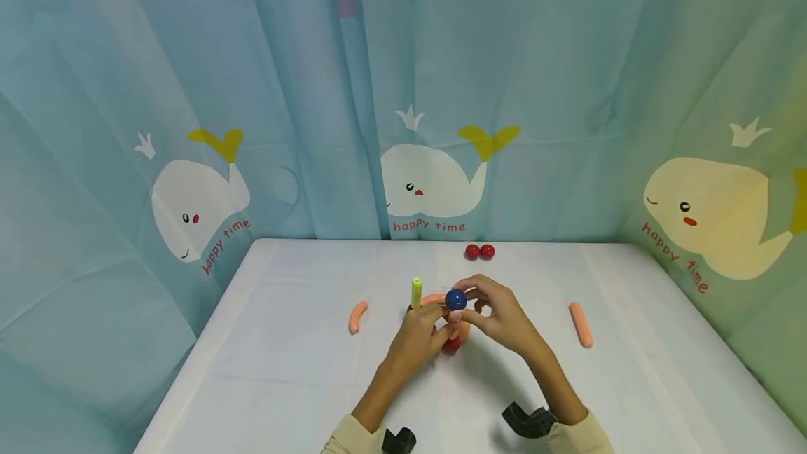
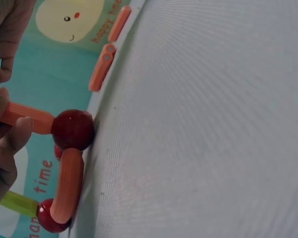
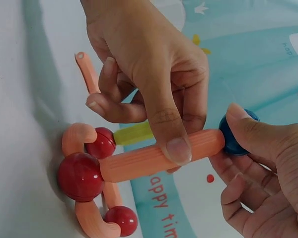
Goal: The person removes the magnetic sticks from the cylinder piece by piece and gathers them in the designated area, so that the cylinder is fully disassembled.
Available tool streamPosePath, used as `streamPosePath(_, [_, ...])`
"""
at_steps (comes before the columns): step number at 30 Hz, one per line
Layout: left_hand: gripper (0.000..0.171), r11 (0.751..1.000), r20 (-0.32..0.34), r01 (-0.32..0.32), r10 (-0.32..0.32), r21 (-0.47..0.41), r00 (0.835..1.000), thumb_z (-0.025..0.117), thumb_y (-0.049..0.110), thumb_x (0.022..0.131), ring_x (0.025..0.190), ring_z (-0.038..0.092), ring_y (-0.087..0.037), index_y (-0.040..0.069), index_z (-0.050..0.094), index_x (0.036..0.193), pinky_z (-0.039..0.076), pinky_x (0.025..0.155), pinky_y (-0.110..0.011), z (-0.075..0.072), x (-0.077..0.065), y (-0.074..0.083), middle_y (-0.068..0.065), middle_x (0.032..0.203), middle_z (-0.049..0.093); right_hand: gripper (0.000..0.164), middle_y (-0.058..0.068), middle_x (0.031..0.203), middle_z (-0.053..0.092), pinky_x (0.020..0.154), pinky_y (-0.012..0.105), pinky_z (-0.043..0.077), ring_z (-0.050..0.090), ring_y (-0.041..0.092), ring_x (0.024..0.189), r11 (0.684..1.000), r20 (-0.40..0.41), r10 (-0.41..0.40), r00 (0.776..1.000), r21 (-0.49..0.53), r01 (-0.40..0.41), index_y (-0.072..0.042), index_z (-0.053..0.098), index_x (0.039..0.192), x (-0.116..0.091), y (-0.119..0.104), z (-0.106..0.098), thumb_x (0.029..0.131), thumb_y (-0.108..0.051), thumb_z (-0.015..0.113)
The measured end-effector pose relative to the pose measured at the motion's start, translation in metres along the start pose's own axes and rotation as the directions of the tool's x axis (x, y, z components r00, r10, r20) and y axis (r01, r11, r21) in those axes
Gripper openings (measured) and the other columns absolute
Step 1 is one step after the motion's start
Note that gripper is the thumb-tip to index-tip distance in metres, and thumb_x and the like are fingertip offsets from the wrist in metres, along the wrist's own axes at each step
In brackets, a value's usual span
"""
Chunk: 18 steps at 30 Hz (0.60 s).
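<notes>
My left hand (image 1: pixel 408 342) pinches an upright orange magnetic rod (image 3: pixel 139 159) between thumb and fingers, as the right wrist view shows. At the rod's lower end sits a red ball (image 3: pixel 81 177). On its top end is a blue ball (image 1: pixel 456 300), which my right hand (image 1: pixel 501 315) holds between thumb and fingers. Curved orange rods (image 2: pixel 69 183) link that red ball to other red balls low on the table. A yellow-green rod (image 1: pixel 416 293) stands upright on one of them, left of the blue ball. In the head view my hands partly hide this structure.
On the white table (image 1: pixel 284 384), a short curved orange rod (image 1: pixel 357 317) lies to the left and a straight orange rod (image 1: pixel 581 325) to the right. Two red balls (image 1: pixel 480 251) sit side by side near the back edge. A blue whale-print curtain (image 1: pixel 302 90) hangs behind.
</notes>
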State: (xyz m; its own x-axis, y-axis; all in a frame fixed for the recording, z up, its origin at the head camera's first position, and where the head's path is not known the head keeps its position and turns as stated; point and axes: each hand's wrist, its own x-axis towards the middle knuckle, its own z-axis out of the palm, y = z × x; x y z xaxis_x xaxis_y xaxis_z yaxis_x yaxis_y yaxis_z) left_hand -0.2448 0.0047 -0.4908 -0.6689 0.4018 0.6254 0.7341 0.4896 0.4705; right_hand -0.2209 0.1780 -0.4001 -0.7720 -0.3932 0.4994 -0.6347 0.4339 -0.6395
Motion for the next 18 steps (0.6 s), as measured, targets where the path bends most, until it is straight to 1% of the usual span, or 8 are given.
streamPosePath(2, [0.017, 1.0, 0.001, -0.002, 0.002, 0.001, 1.0, 0.074, 0.018, 0.087, 0.066, 0.054, -0.007, 0.005, 0.07, 0.098, 0.038, 0.061, -0.007, 0.0001, 0.0001, 0.0001, 0.0, 0.084, 0.069, 0.036, 0.016, 0.099, 0.068, 0.064, 0.026, 0.053, 0.071, 0.029, 0.083, 1.0, -0.019, 0.005, 1.0, -0.003, -0.005, 0.005, 0.062, 0.108, -0.0001, -0.0004, 0.0012, 0.076, 0.004, 0.078])
streamPosePath(5, [0.015, 0.999, 0.007, -0.029, 0.029, 0.035, 1.0, 0.074, 0.019, 0.087, 0.063, 0.044, -0.001, 0.007, 0.067, 0.092, 0.031, 0.057, -0.005, -0.0003, 0.0007, 0.0009, 0.002, 0.077, 0.064, 0.037, 0.017, 0.101, 0.066, 0.06, 0.025, 0.052, 0.069, 0.022, 0.077, 1.0, -0.07, 0.008, 0.998, 0.003, -0.008, 0.006, 0.06, 0.11, 0.0006, 0.0004, 0.0028, 0.077, 0.005, 0.077])
streamPosePath(7, [0.015, 0.997, 0.002, -0.052, 0.052, 0.058, 0.999, 0.074, 0.019, 0.087, 0.062, 0.041, -0.001, 0.007, 0.064, 0.088, 0.029, 0.056, -0.005, -0.0007, 0.0016, 0.0014, 0.002, 0.074, 0.061, 0.038, 0.019, 0.103, 0.065, 0.058, 0.025, 0.052, 0.068, 0.018, 0.075, 1.0, -0.098, 0.013, 0.995, 0.012, -0.012, 0.008, 0.059, 0.112, 0.0016, 0.0012, 0.0033, 0.078, 0.006, 0.076])
streamPosePath(9, [0.016, 0.996, -0.002, -0.06, 0.06, 0.068, 0.998, 0.073, 0.02, 0.087, 0.061, 0.039, 0.0, 0.008, 0.062, 0.086, 0.028, 0.055, -0.006, -0.0011, 0.0024, 0.0012, 0.003, 0.072, 0.059, 0.038, 0.02, 0.105, 0.065, 0.058, 0.026, 0.053, 0.067, 0.016, 0.074, 1.0, -0.108, 0.023, 0.994, 0.018, -0.021, 0.008, 0.058, 0.113, 0.0022, 0.0015, 0.0038, 0.079, 0.006, 0.075])
streamPosePath(14, [0.015, 0.998, 0.0, -0.036, 0.036, 0.042, 0.999, 0.072, 0.022, 0.089, 0.064, 0.042, -0.001, 0.009, 0.064, 0.088, 0.029, 0.057, -0.006, -0.0012, 0.0023, -0.0007, 0.005, 0.079, 0.064, 0.039, 0.02, 0.109, 0.064, 0.065, 0.027, 0.056, 0.068, 0.017, 0.079, 0.999, -0.092, 0.047, 0.995, 0.024, -0.045, 0.008, 0.058, 0.116, 0.0019, 0.0009, 0.0045, 0.081, 0.003, 0.075])
streamPosePath(18, [0.015, 0.998, 0.01, -0.032, 0.032, 0.045, 0.999, 0.071, 0.022, 0.09, 0.066, 0.044, -0.002, 0.009, 0.065, 0.089, 0.029, 0.058, -0.006, -0.0013, 0.0008, -0.0004, 0.004, 0.08, 0.065, 0.04, 0.021, 0.112, 0.064, 0.068, 0.027, 0.057, 0.068, 0.018, 0.079, 0.998, -0.093, 0.055, 0.994, 0.036, -0.052, 0.008, 0.058, 0.118, 0.0007, 0.0002, 0.005, 0.082, 0.002, 0.074])
